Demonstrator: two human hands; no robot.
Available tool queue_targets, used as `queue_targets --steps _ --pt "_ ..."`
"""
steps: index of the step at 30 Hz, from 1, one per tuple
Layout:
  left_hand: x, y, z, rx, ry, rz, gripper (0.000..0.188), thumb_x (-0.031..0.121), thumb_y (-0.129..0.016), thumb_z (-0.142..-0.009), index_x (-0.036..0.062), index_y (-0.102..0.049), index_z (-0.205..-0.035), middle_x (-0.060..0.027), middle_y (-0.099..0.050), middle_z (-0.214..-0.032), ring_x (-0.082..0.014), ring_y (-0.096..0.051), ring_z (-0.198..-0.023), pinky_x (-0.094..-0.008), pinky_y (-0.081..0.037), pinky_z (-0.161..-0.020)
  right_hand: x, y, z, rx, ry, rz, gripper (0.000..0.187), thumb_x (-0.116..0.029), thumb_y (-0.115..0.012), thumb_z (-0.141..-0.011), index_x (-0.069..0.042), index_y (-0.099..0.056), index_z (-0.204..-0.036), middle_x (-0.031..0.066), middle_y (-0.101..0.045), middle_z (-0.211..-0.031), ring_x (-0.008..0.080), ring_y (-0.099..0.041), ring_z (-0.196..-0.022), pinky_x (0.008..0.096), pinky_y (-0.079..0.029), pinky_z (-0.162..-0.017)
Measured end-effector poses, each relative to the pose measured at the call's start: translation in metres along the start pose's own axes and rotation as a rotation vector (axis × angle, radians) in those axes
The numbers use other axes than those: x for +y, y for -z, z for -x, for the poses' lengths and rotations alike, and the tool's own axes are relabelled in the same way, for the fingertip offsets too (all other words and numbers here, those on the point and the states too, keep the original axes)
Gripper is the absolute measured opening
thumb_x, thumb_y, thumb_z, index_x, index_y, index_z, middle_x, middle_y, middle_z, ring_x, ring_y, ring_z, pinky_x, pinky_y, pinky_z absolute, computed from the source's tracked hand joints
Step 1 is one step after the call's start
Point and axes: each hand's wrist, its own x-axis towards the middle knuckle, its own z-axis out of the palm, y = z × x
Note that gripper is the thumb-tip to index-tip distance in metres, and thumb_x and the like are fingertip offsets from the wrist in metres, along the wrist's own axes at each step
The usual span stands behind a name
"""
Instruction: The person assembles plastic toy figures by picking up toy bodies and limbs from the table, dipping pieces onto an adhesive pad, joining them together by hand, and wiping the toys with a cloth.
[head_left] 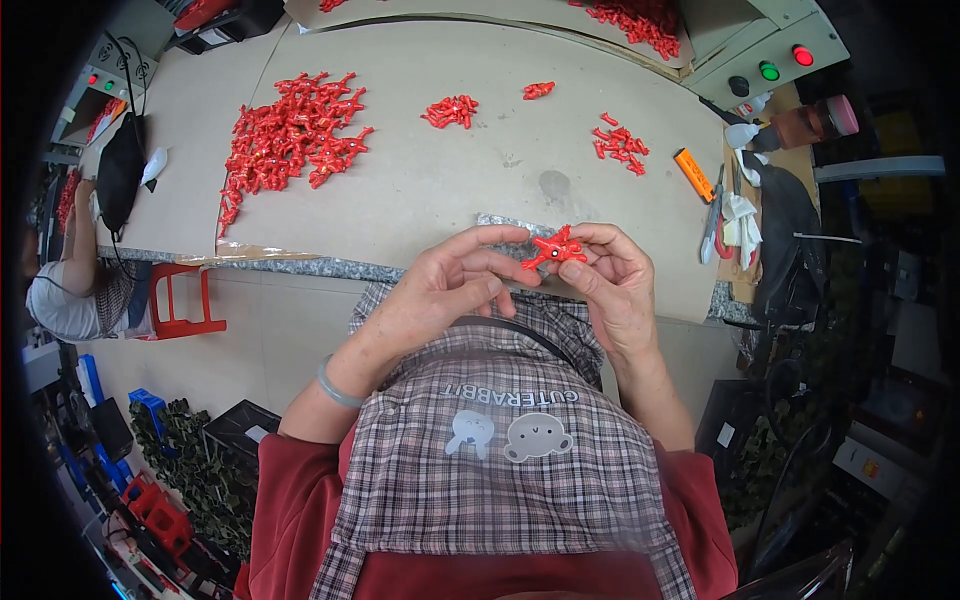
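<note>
A small red plastic figure (556, 250) with spread limbs and a round dark-and-white spot is held up in front of my apron, near the table's front edge. My right hand (612, 275) pinches its right side between thumb and fingers. On the other side, my left hand (455, 275) is close to the figure's left limbs, its fingers curved and apart. A fingertip there seems to touch a limb, but the left hand does not grip it. Farther left on the table lies a large heap of similar red figures (285, 140).
Small red parts lie in a cluster (450, 111), a scattered group (620, 145) and one small bit (538, 91). An orange cutter (693, 174), scissors (712, 230) and a pink-lidded bottle (815, 122) sit at the right. Another person (75, 285) sits far left, near a red stool (185, 303).
</note>
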Motion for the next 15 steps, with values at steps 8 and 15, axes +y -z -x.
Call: queue_targets --steps 8,15 --pt "0.004 0.009 -0.002 -0.007 -0.090 0.016 0.047 0.008 -0.056 -0.095 0.0032 -0.045 -0.140 -0.0120 -0.069 -0.112 -0.0115 -0.064 -0.082 -0.0226 -0.048 -0.071 -0.011 -0.005 -0.023 -0.073 0.070 0.037 0.031 0.007 -0.064 -0.088 0.006 -0.056 -0.117 0.0159 -0.066 -0.109 0.0181 -0.066 -0.098 0.0289 -0.054 -0.087" --pt "-0.004 0.013 0.009 -0.050 -0.110 0.022 0.046 0.010 -0.054 -0.098 0.0043 -0.042 -0.142 -0.0131 -0.067 -0.117 -0.0124 -0.065 -0.085 -0.0231 -0.049 -0.074 -0.048 -0.023 -0.057 -0.156 0.168 0.169 0.025 0.004 -0.065 -0.089 0.007 -0.059 -0.113 0.0136 -0.065 -0.105 0.0189 -0.066 -0.095 0.0330 -0.056 -0.085"
